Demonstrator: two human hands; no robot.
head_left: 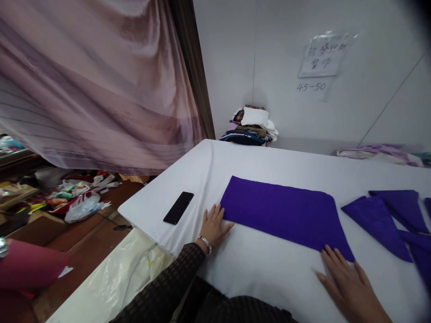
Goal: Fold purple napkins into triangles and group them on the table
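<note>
A purple cloth (283, 211), folded into a long rectangle, lies flat on the white-covered table (256, 269). My left hand (213, 226) lies flat on the table with fingers spread, its fingertips touching the cloth's near-left corner. My right hand (346, 278) is also flat and open, with the fingers resting at the cloth's near-right corner. Neither hand holds anything.
A black phone (178, 207) lies left of my left hand. Folded purple triangular cloths (387, 220) sit at the right. A pile of folded fabrics (252, 125) rests against the far wall under a paper sign (323, 56). A curtain (94, 80) hangs left; clutter (77, 197) covers the floor.
</note>
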